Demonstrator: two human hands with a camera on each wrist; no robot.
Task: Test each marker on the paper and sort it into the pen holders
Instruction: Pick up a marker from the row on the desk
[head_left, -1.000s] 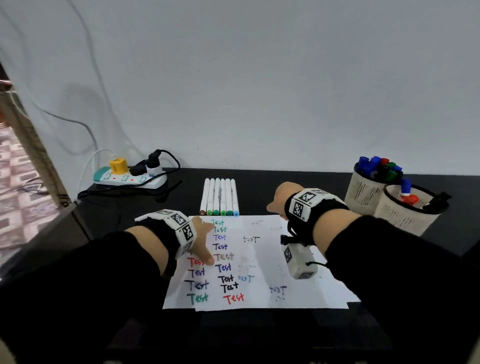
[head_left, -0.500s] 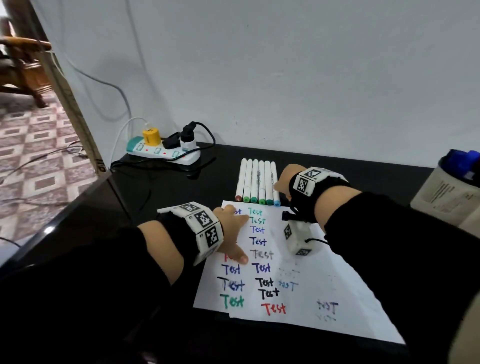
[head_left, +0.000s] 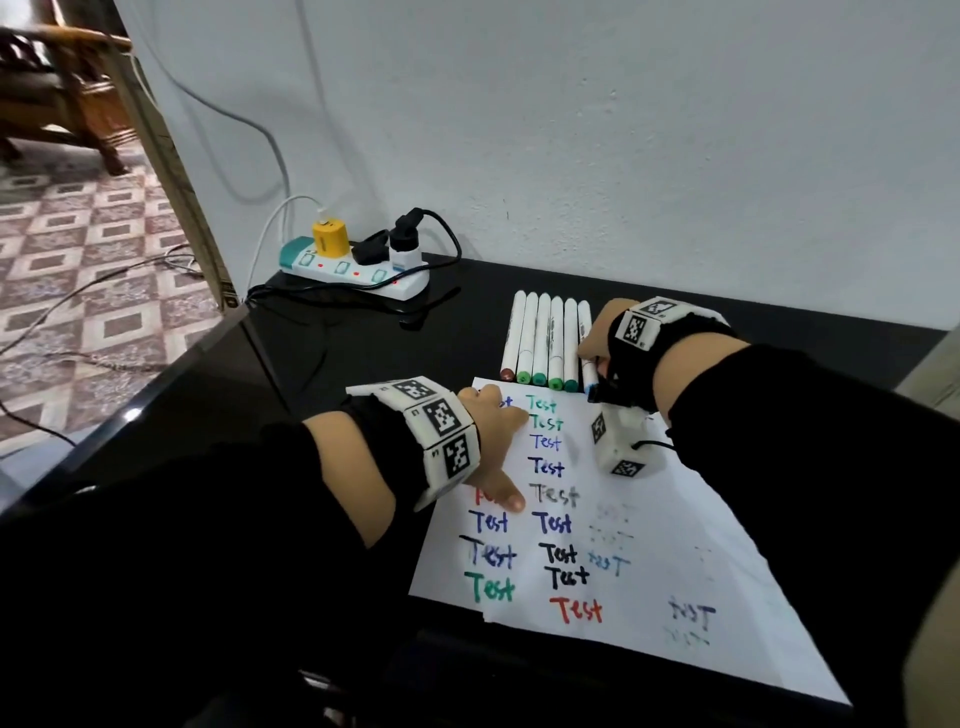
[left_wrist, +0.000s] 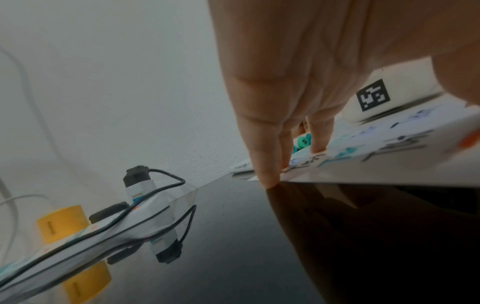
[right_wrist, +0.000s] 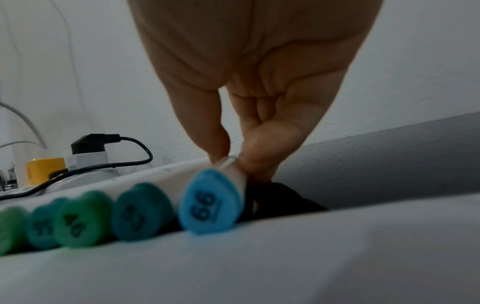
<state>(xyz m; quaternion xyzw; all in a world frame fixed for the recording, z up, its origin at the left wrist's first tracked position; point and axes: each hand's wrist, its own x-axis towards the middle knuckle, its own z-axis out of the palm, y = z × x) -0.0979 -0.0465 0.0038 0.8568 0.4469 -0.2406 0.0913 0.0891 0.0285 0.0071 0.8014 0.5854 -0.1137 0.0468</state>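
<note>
right hand (right_wrist: 233, 115) pinches light-blue marker 66 (right_wrist: 211, 200) at right end of the marker row (head_left: 545, 340) on the worktop (head_left: 332, 353) | left hand (head_left: 493, 441) flat, fingers straight, on paper (head_left: 649, 525)

My left hand (head_left: 493, 447) lies at the near left, palm down, fingers (left_wrist: 267, 164) straight with the tips pressing down and the thumb stretched toward me. My right hand (head_left: 597, 338) reaches farther out on the right, thumb and forefinger (right_wrist: 259, 156) pinched together at their tips. Both forearms are in black sleeves, and each wrist wears a white tagged band.
</note>
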